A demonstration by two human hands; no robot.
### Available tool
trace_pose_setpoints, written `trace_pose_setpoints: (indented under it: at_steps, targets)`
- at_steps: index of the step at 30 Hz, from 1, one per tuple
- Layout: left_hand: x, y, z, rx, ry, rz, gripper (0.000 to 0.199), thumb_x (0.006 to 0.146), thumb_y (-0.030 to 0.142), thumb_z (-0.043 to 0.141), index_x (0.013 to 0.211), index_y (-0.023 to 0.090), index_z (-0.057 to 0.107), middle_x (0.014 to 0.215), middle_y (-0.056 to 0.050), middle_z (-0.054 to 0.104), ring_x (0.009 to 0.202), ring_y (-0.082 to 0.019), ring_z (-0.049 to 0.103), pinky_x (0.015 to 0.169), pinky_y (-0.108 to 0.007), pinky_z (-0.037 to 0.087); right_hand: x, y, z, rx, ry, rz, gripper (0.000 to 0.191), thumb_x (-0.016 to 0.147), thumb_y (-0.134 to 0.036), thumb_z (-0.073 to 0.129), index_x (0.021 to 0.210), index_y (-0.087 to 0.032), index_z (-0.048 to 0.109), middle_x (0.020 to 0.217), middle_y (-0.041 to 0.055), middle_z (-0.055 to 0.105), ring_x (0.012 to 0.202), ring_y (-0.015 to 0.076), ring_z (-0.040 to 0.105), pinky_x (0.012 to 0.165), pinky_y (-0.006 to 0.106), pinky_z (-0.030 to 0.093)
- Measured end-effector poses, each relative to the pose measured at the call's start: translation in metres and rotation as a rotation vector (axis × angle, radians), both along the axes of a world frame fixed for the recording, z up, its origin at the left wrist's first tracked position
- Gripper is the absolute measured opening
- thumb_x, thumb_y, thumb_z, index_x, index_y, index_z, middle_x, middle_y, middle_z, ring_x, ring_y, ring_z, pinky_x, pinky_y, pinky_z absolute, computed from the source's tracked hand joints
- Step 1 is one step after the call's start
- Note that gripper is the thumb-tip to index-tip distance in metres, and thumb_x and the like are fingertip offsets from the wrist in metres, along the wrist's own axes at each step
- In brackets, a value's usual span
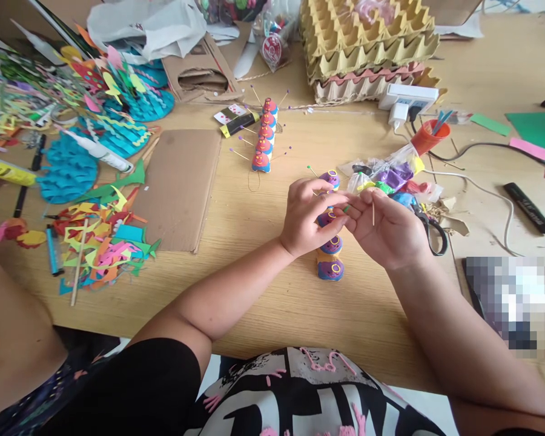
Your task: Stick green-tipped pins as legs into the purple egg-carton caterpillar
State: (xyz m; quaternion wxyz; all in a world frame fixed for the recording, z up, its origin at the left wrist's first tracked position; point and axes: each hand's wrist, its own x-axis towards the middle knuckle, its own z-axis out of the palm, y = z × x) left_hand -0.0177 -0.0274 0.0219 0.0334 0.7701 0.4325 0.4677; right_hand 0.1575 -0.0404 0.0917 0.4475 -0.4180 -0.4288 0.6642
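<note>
Above a purple and blue carton caterpillar [330,271] with yellow rings, my two hands meet at the fingertips. My right hand [384,227], palm up, pinches a thin pale stick [373,214] between thumb and finger. My left hand [309,215] reaches across to it with thumb and forefinger around a small green bit [346,209]. Part of the caterpillar is hidden behind my left hand, and a green-tipped stick [309,168] juts from its far end. Farther back stands a red and blue caterpillar [264,144] with purple-tipped sticks.
Egg cartons [372,42] are stacked at the back beside a power strip [411,95]. Bags of coloured clay [393,177], scissors [436,236] and an orange cup [429,138] lie right. Cardboard [181,188], paper scraps [109,242] and another person's arm [13,327] are left.
</note>
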Motion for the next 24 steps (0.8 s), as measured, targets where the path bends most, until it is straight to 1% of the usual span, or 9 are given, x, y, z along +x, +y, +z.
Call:
trace_pose_setpoints:
  at_steps: [5, 9, 12, 13, 15, 17, 19, 22, 24]
  targets:
    - [0.0, 0.0, 0.0, 0.008, -0.008, 0.0, 0.02, 0.099, 0.046, 0.069, 0.103, 0.029, 0.078, 0.121, -0.009, 0.067, 0.119, -0.028, 0.058, 0.112, -0.05, 0.045, -0.003, -0.004, 0.0, 0.08, -0.029, 0.061, 0.044, 0.093, -0.06, 0.067, 0.082, -0.027, 0.04, 0.121, 0.0088, 0.078, 0.115, 0.0263, 0.074, 0.093, 0.044, 0.062]
    - [-0.001, 0.0, 0.0, 0.015, -0.069, 0.006, 0.018, 0.101, 0.043, 0.067, 0.099, 0.03, 0.079, 0.118, -0.008, 0.067, 0.119, -0.026, 0.059, 0.109, -0.048, 0.047, -0.002, -0.005, -0.003, 0.118, -0.058, 0.039, 0.044, 0.093, -0.062, 0.07, 0.087, -0.027, 0.044, 0.115, 0.0066, 0.078, 0.11, 0.0238, 0.074, 0.091, 0.041, 0.061]
    - [-0.001, 0.001, -0.001, 0.028, -0.092, 0.029, 0.022, 0.102, 0.047, 0.068, 0.096, 0.029, 0.079, 0.116, -0.007, 0.066, 0.118, -0.025, 0.059, 0.106, -0.045, 0.05, 0.0, 0.001, -0.012, 0.13, -0.06, -0.041, 0.046, 0.09, -0.063, 0.075, 0.09, -0.027, 0.045, 0.101, 0.0016, 0.075, 0.09, 0.018, 0.072, 0.078, 0.034, 0.059]
    - [-0.001, 0.001, -0.001, 0.039, -0.104, 0.028, 0.023, 0.101, 0.048, 0.068, 0.095, 0.028, 0.079, 0.115, -0.007, 0.066, 0.117, -0.024, 0.059, 0.106, -0.045, 0.05, 0.001, 0.003, -0.015, 0.127, -0.058, -0.066, 0.047, 0.09, -0.063, 0.076, 0.091, -0.028, 0.045, 0.091, -0.0004, 0.072, 0.079, 0.0158, 0.068, 0.071, 0.031, 0.056]
    - [-0.001, 0.001, 0.0, 0.063, -0.117, 0.018, 0.026, 0.101, 0.05, 0.068, 0.093, 0.028, 0.078, 0.114, -0.007, 0.066, 0.115, -0.023, 0.06, 0.105, -0.044, 0.05, 0.004, 0.008, -0.022, 0.108, -0.039, -0.076, 0.047, 0.09, -0.062, 0.078, 0.09, -0.028, 0.046, 0.072, -0.0048, 0.059, 0.062, 0.0121, 0.054, 0.059, 0.027, 0.045]
    - [-0.001, 0.0, 0.0, 0.065, -0.098, 0.026, 0.028, 0.101, 0.052, 0.068, 0.092, 0.027, 0.077, 0.113, -0.007, 0.066, 0.115, -0.023, 0.059, 0.104, -0.043, 0.051, 0.006, 0.01, -0.025, 0.081, 0.016, -0.039, 0.048, 0.088, -0.059, 0.081, 0.087, -0.027, 0.045, 0.064, -0.0075, 0.042, 0.055, 0.0099, 0.039, 0.052, 0.026, 0.034]
    - [-0.001, -0.001, 0.0, 0.058, -0.074, 0.041, 0.028, 0.101, 0.052, 0.068, 0.091, 0.027, 0.076, 0.113, -0.007, 0.065, 0.117, -0.023, 0.059, 0.103, -0.042, 0.051, 0.007, 0.01, -0.025, 0.05, 0.075, 0.022, 0.047, 0.085, -0.057, 0.085, 0.086, -0.026, 0.049, 0.064, -0.0085, 0.031, 0.054, 0.0091, 0.03, 0.05, 0.026, 0.026]
    - [-0.002, -0.002, 0.0, 0.076, -0.11, 0.008, 0.026, 0.1, 0.051, 0.07, 0.092, 0.027, 0.076, 0.114, -0.007, 0.064, 0.117, -0.023, 0.058, 0.103, -0.042, 0.05, 0.01, 0.009, -0.022, -0.018, 0.064, 0.144, 0.047, 0.078, -0.058, 0.091, 0.091, -0.024, 0.061, 0.063, -0.0089, 0.032, 0.054, 0.0079, 0.025, 0.05, 0.026, 0.02]
    - [-0.002, -0.002, 0.0, 0.083, -0.132, -0.016, 0.025, 0.1, 0.05, 0.071, 0.093, 0.027, 0.076, 0.114, -0.007, 0.064, 0.116, -0.023, 0.057, 0.103, -0.042, 0.05, 0.012, 0.009, -0.022, -0.066, 0.049, 0.22, 0.049, 0.075, -0.058, 0.093, 0.087, -0.021, 0.064, 0.062, -0.0086, 0.035, 0.054, 0.0066, 0.025, 0.051, 0.026, 0.017]
